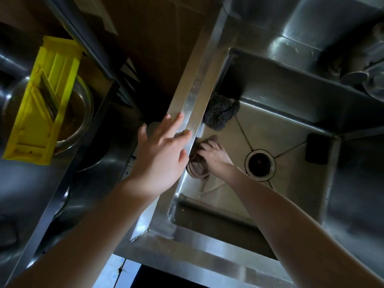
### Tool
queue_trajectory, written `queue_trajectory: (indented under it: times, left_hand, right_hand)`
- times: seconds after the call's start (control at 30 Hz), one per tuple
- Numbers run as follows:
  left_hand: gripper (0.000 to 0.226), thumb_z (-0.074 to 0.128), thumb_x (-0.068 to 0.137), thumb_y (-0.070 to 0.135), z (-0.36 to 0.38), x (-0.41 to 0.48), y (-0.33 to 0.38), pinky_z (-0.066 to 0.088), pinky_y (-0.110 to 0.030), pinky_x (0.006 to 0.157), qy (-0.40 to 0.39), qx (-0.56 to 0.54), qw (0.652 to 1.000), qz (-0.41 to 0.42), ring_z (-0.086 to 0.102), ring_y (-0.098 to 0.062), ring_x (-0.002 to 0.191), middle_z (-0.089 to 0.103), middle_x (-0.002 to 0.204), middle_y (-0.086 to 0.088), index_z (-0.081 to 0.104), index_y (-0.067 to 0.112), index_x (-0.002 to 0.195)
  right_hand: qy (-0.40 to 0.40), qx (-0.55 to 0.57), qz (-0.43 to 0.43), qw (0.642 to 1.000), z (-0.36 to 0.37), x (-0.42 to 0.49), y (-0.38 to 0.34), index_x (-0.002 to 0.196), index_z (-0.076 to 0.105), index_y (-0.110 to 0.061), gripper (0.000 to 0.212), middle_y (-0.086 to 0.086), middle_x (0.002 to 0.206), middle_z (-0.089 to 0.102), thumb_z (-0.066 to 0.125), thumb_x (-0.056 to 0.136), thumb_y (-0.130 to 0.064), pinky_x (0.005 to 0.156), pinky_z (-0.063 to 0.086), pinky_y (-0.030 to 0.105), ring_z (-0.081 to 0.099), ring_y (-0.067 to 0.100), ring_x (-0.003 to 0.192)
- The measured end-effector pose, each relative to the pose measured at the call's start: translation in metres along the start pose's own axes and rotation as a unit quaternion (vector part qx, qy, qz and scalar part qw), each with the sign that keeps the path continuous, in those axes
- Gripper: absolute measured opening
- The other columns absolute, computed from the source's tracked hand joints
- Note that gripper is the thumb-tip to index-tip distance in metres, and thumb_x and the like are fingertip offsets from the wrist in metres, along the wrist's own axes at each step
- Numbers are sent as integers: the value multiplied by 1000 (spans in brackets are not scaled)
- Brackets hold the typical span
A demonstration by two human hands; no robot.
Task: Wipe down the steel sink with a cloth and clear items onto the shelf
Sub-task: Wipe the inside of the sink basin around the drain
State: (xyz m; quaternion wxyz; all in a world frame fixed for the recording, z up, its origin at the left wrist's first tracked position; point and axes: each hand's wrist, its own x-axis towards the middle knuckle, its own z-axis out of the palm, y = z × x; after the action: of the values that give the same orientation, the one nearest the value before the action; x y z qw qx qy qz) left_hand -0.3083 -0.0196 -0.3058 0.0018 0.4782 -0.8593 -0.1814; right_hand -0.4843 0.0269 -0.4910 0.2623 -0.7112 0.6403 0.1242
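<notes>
Head view: the left hand lies flat, fingers spread, on the smooth steel sink rim. In the square basin the right hand, fingers curled, grips a crumpled brown cloth near a wiry scourer.

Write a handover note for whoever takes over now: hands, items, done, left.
Left hand open, fingers flat on the sink rim.
Right hand grips the cloth low against the basin's left wall.
Steel scourer lies in the basin's far left corner, black pad at its right wall.
Done: wiping underway, extent unclear.
Left: finish the wipe, clear scourer and pad out.
</notes>
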Motion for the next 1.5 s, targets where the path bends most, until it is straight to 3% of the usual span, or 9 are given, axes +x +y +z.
queue_trajectory:
  times: [0.17,0.4,0.57,0.77,0.87,1.03,1.27,1.37,1.5]
  left_hand:
    - [41,60,81,15,2,-1,-3,14,-59,107,2,-4,1000,6,26,-23,141,30,153,0,60,22,122]
    - [43,56,84,17,4,-1,-5,10,-57,108,0,-2,1000,15,19,-22,143,23,156,1,55,23,127]
    - [43,53,86,17,3,0,-4,8,-57,109,-10,-3,1000,18,15,-22,144,18,157,0,53,22,128]
    - [45,53,87,17,3,-2,-3,5,-58,109,-10,-7,1000,15,12,-21,145,14,158,1,50,22,131]
    - [43,53,87,20,2,-2,1,6,-59,110,-11,8,1000,10,14,-23,144,15,158,-1,51,20,130]
    - [36,53,86,15,3,-9,10,11,-59,109,4,12,1000,-11,17,-23,143,20,156,-4,55,17,122]
    - [45,62,80,6,30,-71,39,26,-55,105,52,-13,998,-44,30,-29,139,37,148,-14,59,12,124]
    - [46,59,86,13,40,-89,53,22,-55,107,28,-26,993,-111,18,-28,143,28,153,-8,51,19,130]
    - [47,61,83,12,47,-112,64,23,-62,105,46,-17,989,-138,28,-25,140,34,150,-11,50,20,127]
  right_hand:
    - [-37,-9,4,999,14,-33,21,137,46,-30,59,-8,154,29,48,85,-1,114,-3,58,8,28,147]
    - [-44,55,130,989,36,-81,56,138,47,-28,57,-9,155,27,46,88,0,116,11,50,10,27,147]
    - [-79,35,38,996,38,-75,27,138,45,-27,56,-7,157,23,44,88,-3,110,32,43,6,28,147]
    - [-108,-33,-113,987,27,-50,-19,132,51,-22,41,-1,153,29,49,92,-21,117,10,50,8,34,145]
    - [-102,-48,-136,984,35,-50,-30,131,53,-24,40,0,148,34,50,91,-28,117,16,50,15,34,142]
    - [-68,-80,-220,970,64,-77,-22,127,56,-29,48,-4,144,41,26,92,-42,113,21,50,22,32,141]
    - [-125,-48,-235,963,72,-118,36,126,60,-21,38,2,146,45,53,90,-29,114,16,53,23,32,142]
    - [-168,-78,-234,954,75,-137,65,132,55,-23,40,-1,152,35,53,93,-25,116,10,53,14,32,146]
    - [-184,-114,-235,948,80,-164,106,136,49,-28,44,-5,156,27,53,93,-20,117,5,52,7,29,147]
